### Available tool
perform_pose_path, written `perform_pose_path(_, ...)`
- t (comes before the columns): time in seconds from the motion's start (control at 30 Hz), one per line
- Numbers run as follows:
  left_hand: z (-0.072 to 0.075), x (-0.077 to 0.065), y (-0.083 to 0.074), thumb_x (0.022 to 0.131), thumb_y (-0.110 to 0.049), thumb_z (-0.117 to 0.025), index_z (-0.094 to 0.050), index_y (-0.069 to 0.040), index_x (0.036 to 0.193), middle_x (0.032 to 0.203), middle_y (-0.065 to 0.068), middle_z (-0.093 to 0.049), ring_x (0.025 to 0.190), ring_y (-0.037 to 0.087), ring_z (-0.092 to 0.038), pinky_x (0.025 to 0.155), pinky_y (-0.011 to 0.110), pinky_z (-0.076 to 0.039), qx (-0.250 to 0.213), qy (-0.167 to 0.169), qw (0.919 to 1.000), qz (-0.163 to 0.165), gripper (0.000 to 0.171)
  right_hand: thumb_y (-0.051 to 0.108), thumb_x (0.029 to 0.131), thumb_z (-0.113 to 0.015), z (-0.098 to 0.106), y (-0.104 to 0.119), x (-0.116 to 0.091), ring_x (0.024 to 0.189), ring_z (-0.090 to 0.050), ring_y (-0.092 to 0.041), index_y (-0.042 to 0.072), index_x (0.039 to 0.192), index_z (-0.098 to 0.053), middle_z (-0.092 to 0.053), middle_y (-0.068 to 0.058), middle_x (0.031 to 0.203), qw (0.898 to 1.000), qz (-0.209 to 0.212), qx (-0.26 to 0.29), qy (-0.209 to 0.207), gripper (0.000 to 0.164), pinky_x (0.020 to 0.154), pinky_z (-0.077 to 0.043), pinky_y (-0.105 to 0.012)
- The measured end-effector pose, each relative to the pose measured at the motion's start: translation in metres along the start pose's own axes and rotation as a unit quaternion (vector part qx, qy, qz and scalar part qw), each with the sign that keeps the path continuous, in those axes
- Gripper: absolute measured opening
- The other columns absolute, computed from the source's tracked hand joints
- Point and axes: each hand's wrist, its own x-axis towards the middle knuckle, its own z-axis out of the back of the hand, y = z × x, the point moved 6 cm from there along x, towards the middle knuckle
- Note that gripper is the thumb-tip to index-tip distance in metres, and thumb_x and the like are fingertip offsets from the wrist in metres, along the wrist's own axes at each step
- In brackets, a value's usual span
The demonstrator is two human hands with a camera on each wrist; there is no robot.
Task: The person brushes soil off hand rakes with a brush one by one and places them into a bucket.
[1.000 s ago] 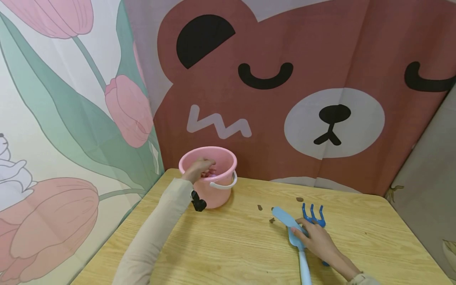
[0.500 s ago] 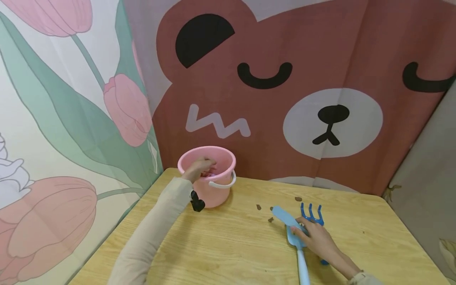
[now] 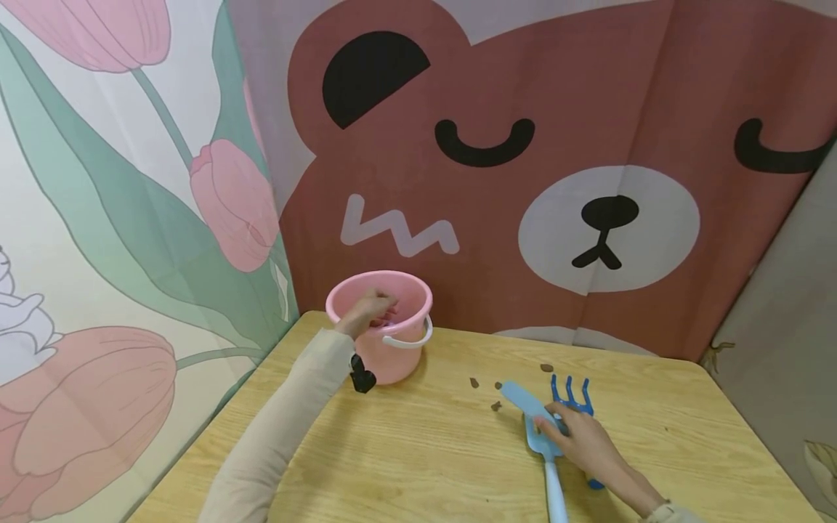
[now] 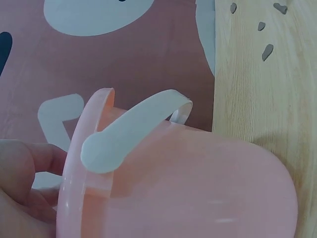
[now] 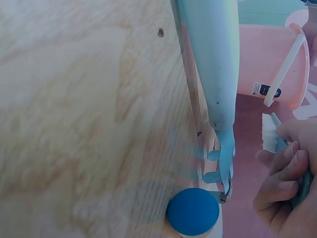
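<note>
My left hand (image 3: 374,308) reaches over the near rim into the pink bucket (image 3: 392,363). A lilac bit shows by its fingers in the head view, but whether they hold it is hidden. In the left wrist view, fingers (image 4: 47,158) pass behind the bucket's rim. My right hand (image 3: 585,436) grips a light-blue brush (image 3: 519,397), whose white bristles (image 5: 269,133) show in the right wrist view. The brush is above a light-blue toy shovel (image 3: 554,483) on the table. Partly under the same hand lies a dark-blue toy rake (image 3: 570,392), tines pointing away.
Several small brown pieces (image 3: 474,383) are scattered on the wooden table (image 3: 405,457) between bucket and rake. The bucket's white handle (image 3: 408,340) hangs down at its right side. Behind the table hangs a bear-print curtain (image 3: 484,218); a tulip-print one (image 3: 131,254) borders the left.
</note>
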Motion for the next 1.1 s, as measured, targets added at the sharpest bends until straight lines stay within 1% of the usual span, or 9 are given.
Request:
perform_pose_path(0.13, -0.001, -0.010, -0.005, 0.095, -0.007, -0.051, -0.063, 0.013, 0.103, 0.099, 0.023, -0.068, 0.063, 0.012, -0.055, 0.054, 0.018, -0.044, 0.020, -0.008, 0.9998, -0.005, 0.025, 0.031, 0.098, -0.064, -0.002, 0.001, -0.001, 0.043, -0.037, -0.004, -0.001, 0.114, -0.066, -0.056, 0.007, 0.062, 1.000, -0.003, 0.006, 0.008, 0.036, 0.043, -0.033, -0.024)
perform_pose_path(0.27, -0.002, -0.014, -0.007, 0.097, -0.006, -0.050, -0.064, 0.010, 0.095, 0.099, 0.027, -0.066, 0.060, 0.013, -0.052, 0.052, 0.019, -0.043, 0.028, -0.015, 0.9994, -0.011, 0.021, 0.034, 0.098, -0.062, -0.003, 0.000, -0.003, 0.041, -0.031, -0.002, -0.001, 0.116, -0.066, -0.046, 0.010, 0.053, 1.000, -0.005, 0.008, 0.016, 0.039, 0.041, -0.031, -0.022)
perform_pose_path(0.37, -0.003, -0.015, -0.007, 0.097, -0.006, -0.052, -0.065, 0.007, 0.091, 0.098, 0.027, -0.066, 0.059, 0.013, -0.052, 0.052, 0.019, -0.042, 0.027, -0.019, 0.9994, -0.012, 0.020, 0.037, 0.099, -0.061, -0.004, -0.002, -0.004, 0.040, -0.034, -0.004, -0.002, 0.121, -0.064, -0.046, 0.009, 0.052, 1.000, -0.009, 0.014, 0.022, 0.044, 0.041, -0.031, -0.023)
perform_pose_path(0.47, -0.004, -0.014, -0.007, 0.096, -0.004, -0.052, -0.062, 0.009, 0.087, 0.092, 0.024, -0.066, 0.057, 0.013, -0.050, 0.051, 0.019, -0.040, 0.027, -0.016, 0.9993, -0.019, 0.019, 0.039, 0.098, -0.061, -0.003, -0.005, -0.005, 0.048, -0.052, -0.011, 0.001, 0.127, -0.061, -0.060, 0.003, 0.064, 0.999, -0.016, 0.020, 0.020, 0.048, 0.045, -0.040, -0.026)
perform_pose_path(0.57, -0.003, -0.013, -0.010, 0.093, -0.002, -0.050, -0.059, 0.011, 0.084, 0.078, 0.017, -0.062, 0.054, 0.011, -0.045, 0.049, 0.020, -0.037, 0.030, -0.010, 0.9990, -0.032, 0.018, 0.041, 0.098, -0.061, -0.002, -0.007, -0.005, 0.073, -0.068, -0.025, 0.005, 0.132, -0.059, -0.071, -0.010, 0.091, 1.000, -0.017, 0.019, 0.017, 0.050, 0.056, -0.052, -0.035)
perform_pose_path(0.63, -0.003, -0.013, -0.013, 0.093, -0.002, -0.049, -0.058, 0.011, 0.084, 0.071, 0.011, -0.057, 0.052, 0.012, -0.043, 0.048, 0.020, -0.035, 0.028, -0.008, 0.9989, -0.038, 0.019, 0.042, 0.097, -0.061, 0.000, -0.007, -0.006, 0.091, -0.069, -0.032, 0.005, 0.134, -0.058, -0.070, -0.016, 0.109, 1.000, -0.018, 0.015, 0.014, 0.052, 0.064, -0.056, -0.042)
perform_pose_path(0.73, -0.001, -0.014, -0.017, 0.096, -0.006, -0.050, -0.059, 0.012, 0.089, 0.067, 0.007, -0.053, 0.051, 0.011, -0.043, 0.048, 0.021, -0.034, 0.028, -0.007, 0.9989, -0.038, 0.022, 0.041, 0.098, -0.060, 0.002, -0.008, -0.007, 0.088, -0.069, -0.029, 0.002, 0.135, -0.056, -0.069, -0.017, 0.111, 0.999, -0.024, 0.013, 0.023, 0.054, 0.068, -0.056, -0.045)
perform_pose_path(0.9, -0.002, -0.018, -0.021, 0.099, -0.012, -0.052, -0.062, 0.014, 0.097, 0.067, 0.007, -0.053, 0.051, 0.011, -0.043, 0.048, 0.022, -0.033, 0.033, -0.019, 0.9989, -0.028, 0.027, 0.038, 0.099, -0.060, 0.004, -0.010, -0.010, 0.080, -0.067, -0.021, -0.001, 0.136, -0.053, -0.070, -0.013, 0.101, 0.999, -0.040, 0.021, 0.027, 0.054, 0.065, -0.055, -0.040)
perform_pose_path(1.1, -0.007, -0.021, -0.025, 0.097, -0.009, -0.053, -0.060, 0.012, 0.089, 0.068, 0.008, -0.054, 0.054, 0.013, -0.045, 0.048, 0.022, -0.036, 0.048, -0.025, 0.9973, -0.049, 0.024, 0.028, 0.102, -0.058, 0.005, -0.011, -0.011, 0.084, -0.069, -0.026, -0.001, 0.131, -0.051, -0.069, -0.018, 0.107, 0.999, -0.022, 0.050, 0.002, 0.042, 0.064, -0.055, -0.036)
